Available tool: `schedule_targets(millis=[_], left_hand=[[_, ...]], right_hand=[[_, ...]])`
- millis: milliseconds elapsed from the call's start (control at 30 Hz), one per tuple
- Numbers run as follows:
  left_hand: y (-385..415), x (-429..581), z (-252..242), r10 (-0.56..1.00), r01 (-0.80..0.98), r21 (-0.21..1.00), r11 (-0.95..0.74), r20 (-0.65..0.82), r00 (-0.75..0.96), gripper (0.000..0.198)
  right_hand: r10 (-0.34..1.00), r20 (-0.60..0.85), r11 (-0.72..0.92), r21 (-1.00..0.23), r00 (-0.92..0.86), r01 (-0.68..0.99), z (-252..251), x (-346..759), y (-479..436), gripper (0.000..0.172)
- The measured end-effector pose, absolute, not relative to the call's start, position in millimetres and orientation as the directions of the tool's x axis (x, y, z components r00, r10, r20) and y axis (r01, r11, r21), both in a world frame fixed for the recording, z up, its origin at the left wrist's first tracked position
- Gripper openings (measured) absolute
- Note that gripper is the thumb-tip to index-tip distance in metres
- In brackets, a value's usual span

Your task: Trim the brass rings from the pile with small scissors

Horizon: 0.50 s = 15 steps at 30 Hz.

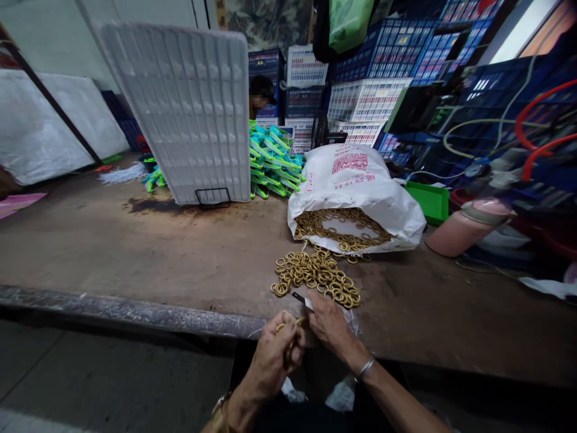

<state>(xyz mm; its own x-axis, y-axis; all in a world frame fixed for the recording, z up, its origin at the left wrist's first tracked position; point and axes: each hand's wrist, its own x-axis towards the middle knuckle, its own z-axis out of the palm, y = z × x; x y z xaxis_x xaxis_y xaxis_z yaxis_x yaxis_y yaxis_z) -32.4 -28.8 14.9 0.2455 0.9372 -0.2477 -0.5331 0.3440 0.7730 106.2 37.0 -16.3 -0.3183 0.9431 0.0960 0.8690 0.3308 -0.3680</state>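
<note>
My left hand point(276, 352) is closed at the table's front edge, pinching a gold-coloured ring point(280, 327) between its fingers. Close beside it, my right hand point(331, 325) is closed around a small tool with a dark, flat tip point(298, 297); its exact kind does not show. Just beyond my right hand lies a loose pile of gold-coloured rings point(311, 270). Behind the pile, an open white sack point(360, 180) with red print lies on its side, more rings showing in its mouth.
A white ribbed panel point(202, 114) stands upright on the brown table point(216, 258). Green and blue plastic pieces point(274, 159) are heaped behind it. At the right are a green tray point(428, 202) and a pink bottle point(471, 225). Stacked crates point(369, 99) and a person point(261, 96) are at the back.
</note>
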Motion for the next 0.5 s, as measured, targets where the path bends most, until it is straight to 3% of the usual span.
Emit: schedule_targets(millis=[133, 267, 500], left_hand=[[-21, -39, 7, 0.910, -0.630, 0.660, 0.409, -0.343, 0.231, 0.029], [-18, -47, 3, 0.915, -0.657, 0.640, 0.397, -0.335, 0.226, 0.024], [-14, -51, 1, 0.892, -0.719, 0.537, 0.440, -0.355, 0.280, 0.024]], right_hand=[[0.914, 0.199, 0.406, -0.442, -0.354, 0.800, -19, 91, 50, 0.039], [0.879, 0.220, 0.476, -0.404, -0.423, 0.781, -24, 83, 62, 0.054], [0.893, 0.178, 0.449, -0.334, -0.412, 0.829, -25, 86, 66, 0.047]])
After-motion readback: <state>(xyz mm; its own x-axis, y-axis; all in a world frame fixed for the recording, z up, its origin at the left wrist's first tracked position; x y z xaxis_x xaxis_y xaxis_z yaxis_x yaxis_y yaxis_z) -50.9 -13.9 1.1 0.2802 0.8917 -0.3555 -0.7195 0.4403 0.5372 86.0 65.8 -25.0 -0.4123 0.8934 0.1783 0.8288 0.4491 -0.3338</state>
